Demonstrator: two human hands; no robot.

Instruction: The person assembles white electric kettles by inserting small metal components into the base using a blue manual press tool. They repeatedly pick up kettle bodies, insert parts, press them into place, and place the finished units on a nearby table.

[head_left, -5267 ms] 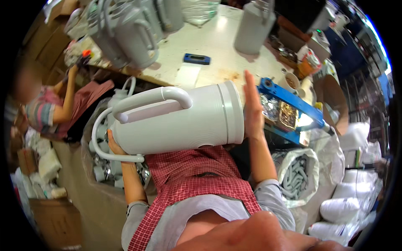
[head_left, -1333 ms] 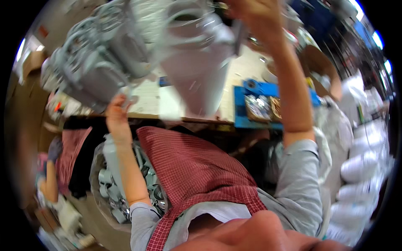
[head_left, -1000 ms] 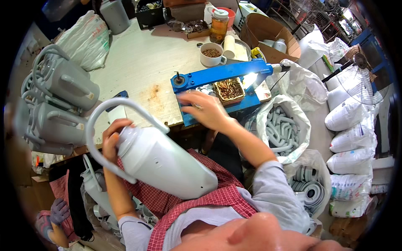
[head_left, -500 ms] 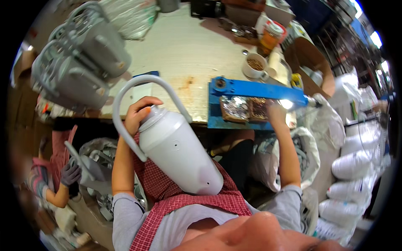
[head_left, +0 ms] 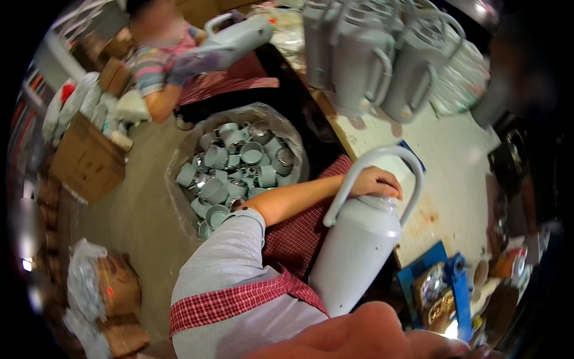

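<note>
A pale grey vacuum jug body with a large curved carrying handle leans across my lap, its neck up toward the worktable. My left hand is closed over the jug's neck, inside the arch of the handle, fingers bent over the top edge. Part of the neck is hidden under the fingers. Small dark holes show on the jug's wall. My right hand is not in the picture; the jug and my chin cover the area near the table's lower end.
Finished-looking grey jugs stand on the worktable. A blue metal fixture sits near small parts trays. To the left, a lined bag holds many grey cups. Beyond it, a gloved co-worker handles another jug. Cardboard boxes stand on the floor.
My view has swung left, bringing the co-worker and the cup bag into fuller sight. My right hand, formerly at the blue fixture, has left the picture. My left hand still grips the jug.
</note>
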